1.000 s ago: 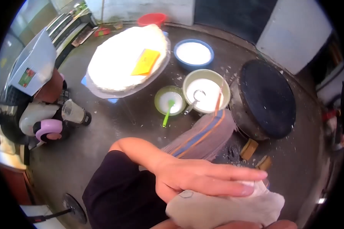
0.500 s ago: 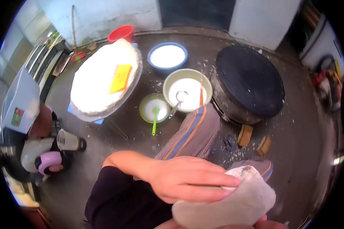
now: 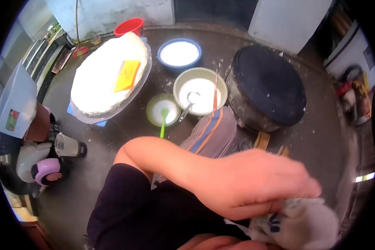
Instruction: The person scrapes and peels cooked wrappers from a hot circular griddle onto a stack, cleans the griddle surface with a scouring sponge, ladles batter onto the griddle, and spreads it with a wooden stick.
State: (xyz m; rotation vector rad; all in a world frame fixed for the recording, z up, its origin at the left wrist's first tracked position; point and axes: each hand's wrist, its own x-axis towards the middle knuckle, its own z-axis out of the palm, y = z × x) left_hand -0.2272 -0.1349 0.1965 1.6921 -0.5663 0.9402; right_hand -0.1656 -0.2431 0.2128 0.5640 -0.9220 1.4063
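Observation:
My left hand (image 3: pixel 258 181) reaches across from the left, its fingers closed over the top of a whitish cloth bundle (image 3: pixel 316 225) with a dark blue mark. The bundle is bunched at the lower right, over my lap. At the bottom edge shows a blurred patch of skin, apparently my right hand (image 3: pixel 214 242); its fingers cannot be made out. Beyond my striped-trousered knee (image 3: pixel 212 131) stand a cream bowl (image 3: pixel 181 83) of white liquid with a metal ladle (image 3: pixel 187 109) and a green bowl (image 3: pixel 151 116) with a green spoon (image 3: pixel 163 125).
A round black griddle (image 3: pixel 268 85) stands at right, with wooden blocks (image 3: pixel 262 141) near its base. Stacked white sheets (image 3: pixel 100 75) with an orange scraper (image 3: pixel 127 76) lie at left. Behind are a blue bowl (image 3: pixel 159 58) of white contents and a red basin (image 3: pixel 129 27).
My left hand has moved right with the cloth bundle, which was spread wider and is now bunched up. The view has shifted slightly, so the bowls and griddle sit a little higher.

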